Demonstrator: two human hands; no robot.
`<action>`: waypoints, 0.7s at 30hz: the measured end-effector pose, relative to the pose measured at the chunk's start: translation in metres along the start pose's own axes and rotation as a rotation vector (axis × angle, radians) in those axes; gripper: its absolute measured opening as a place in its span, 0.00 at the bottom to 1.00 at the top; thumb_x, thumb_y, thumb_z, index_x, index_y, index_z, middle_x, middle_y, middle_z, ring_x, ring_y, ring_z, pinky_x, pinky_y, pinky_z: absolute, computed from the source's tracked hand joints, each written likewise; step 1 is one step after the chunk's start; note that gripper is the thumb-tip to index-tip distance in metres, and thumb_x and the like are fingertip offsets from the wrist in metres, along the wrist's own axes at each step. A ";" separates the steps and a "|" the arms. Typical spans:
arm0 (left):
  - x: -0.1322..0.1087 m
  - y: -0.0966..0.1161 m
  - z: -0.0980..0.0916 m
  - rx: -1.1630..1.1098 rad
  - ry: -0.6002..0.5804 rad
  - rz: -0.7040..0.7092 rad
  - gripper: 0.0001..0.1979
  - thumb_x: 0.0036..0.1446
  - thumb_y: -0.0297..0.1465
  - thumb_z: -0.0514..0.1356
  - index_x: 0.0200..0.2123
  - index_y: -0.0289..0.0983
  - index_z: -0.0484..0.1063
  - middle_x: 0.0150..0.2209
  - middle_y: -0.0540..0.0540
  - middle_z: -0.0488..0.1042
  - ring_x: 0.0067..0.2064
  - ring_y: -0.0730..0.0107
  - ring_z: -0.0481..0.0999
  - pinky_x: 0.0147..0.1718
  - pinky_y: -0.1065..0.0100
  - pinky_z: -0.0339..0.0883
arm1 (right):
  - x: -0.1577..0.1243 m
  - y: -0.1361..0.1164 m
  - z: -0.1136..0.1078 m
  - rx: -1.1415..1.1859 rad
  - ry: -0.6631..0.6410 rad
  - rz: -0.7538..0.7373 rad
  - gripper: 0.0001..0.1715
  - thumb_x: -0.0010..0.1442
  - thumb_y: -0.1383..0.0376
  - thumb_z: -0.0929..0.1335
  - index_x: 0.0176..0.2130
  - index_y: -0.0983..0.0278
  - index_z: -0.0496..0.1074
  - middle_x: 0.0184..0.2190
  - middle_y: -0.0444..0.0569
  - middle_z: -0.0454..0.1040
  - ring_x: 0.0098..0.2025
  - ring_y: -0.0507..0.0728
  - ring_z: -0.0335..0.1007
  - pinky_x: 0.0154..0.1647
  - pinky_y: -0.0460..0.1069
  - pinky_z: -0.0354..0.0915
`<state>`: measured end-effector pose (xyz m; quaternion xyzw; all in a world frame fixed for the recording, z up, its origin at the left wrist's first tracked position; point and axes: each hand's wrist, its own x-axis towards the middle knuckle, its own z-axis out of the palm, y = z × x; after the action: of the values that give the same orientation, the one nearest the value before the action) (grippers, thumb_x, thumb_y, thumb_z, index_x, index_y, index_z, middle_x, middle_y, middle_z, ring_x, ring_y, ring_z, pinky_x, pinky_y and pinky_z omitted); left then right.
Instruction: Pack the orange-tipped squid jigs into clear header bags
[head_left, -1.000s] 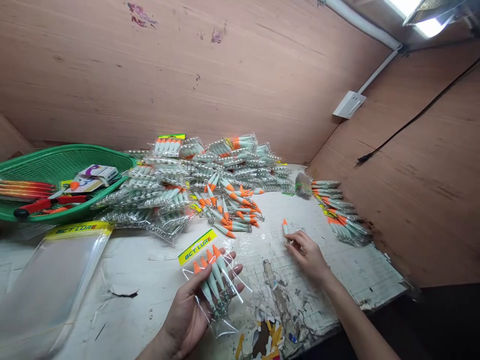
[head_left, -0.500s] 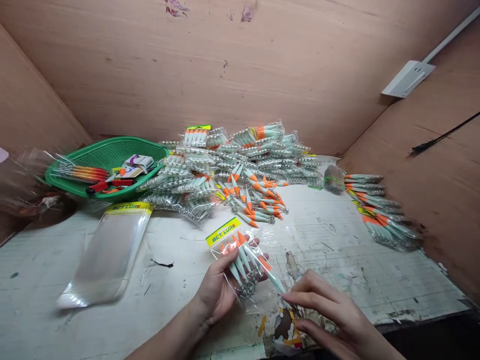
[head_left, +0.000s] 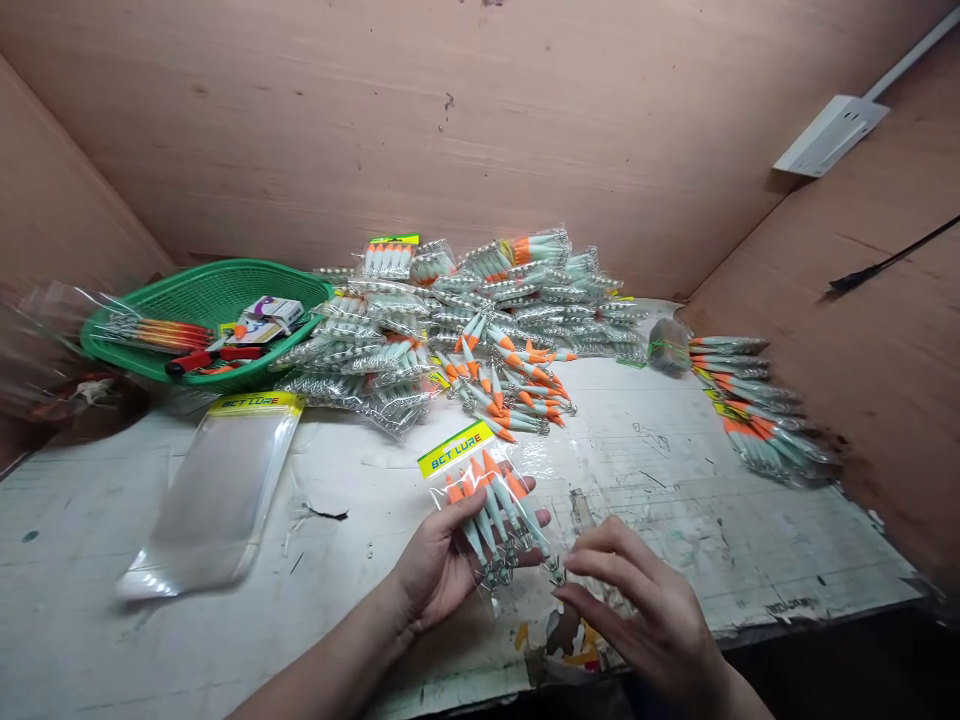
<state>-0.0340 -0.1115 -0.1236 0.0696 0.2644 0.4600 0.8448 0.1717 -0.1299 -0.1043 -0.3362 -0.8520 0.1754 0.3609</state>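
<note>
A clear bag with a yellow-green "BCT LURE" header (head_left: 454, 450) lies in my left hand (head_left: 442, 560), thumb over its front and fingers behind it. Inside are several orange and pale green lures (head_left: 487, 510), hooks toward me. One more lure (head_left: 529, 505) slants at the bag's right side, its hooked end by my right fingertips. My right hand (head_left: 641, 600) pinches that end between thumb and fingers. Beyond the bag, a heap of loose lures (head_left: 510, 390) rests on the table.
Filled bags (head_left: 375, 350) are piled at the back. A green basket (head_left: 202, 285) with pliers and boxes stands at the left, near flat unfilled bags (head_left: 214, 500). More filled bags (head_left: 772, 430) line the right side, beside a dark wrapped bundle (head_left: 668, 347).
The slanting lure has moved up and left, further into the bag, and my right hand has followed it toward the left hand. The view has shifted slightly.
</note>
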 end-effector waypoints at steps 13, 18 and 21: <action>0.005 0.008 -0.011 0.688 0.168 -0.040 0.26 0.54 0.38 0.60 0.53 0.31 0.64 0.41 0.37 0.75 0.37 0.58 0.77 0.36 0.57 0.73 | -0.026 -0.009 0.051 0.068 0.206 0.436 0.02 0.61 0.68 0.66 0.35 0.63 0.68 0.25 0.43 0.70 0.25 0.50 0.68 0.25 0.43 0.65; -0.034 0.013 -0.022 1.804 0.539 0.445 0.31 0.56 0.39 0.56 0.60 0.32 0.56 0.48 0.32 0.71 0.49 0.45 0.73 0.46 0.43 0.67 | -0.044 -0.007 0.074 -0.063 0.241 0.381 0.07 0.62 0.69 0.65 0.31 0.63 0.66 0.23 0.43 0.65 0.24 0.50 0.64 0.23 0.44 0.63; -0.047 -0.004 -0.030 2.085 0.138 0.591 0.34 0.54 0.33 0.58 0.63 0.35 0.53 0.61 0.33 0.60 0.63 0.47 0.57 0.57 0.45 0.59 | -0.044 -0.002 0.072 -0.116 0.198 0.320 0.04 0.61 0.69 0.65 0.39 0.64 0.67 0.30 0.47 0.66 0.30 0.52 0.65 0.28 0.46 0.66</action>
<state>-0.0670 -0.1561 -0.1321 0.7879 0.5447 0.1971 0.2091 0.1410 -0.1664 -0.1738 -0.5032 -0.7567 0.1473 0.3904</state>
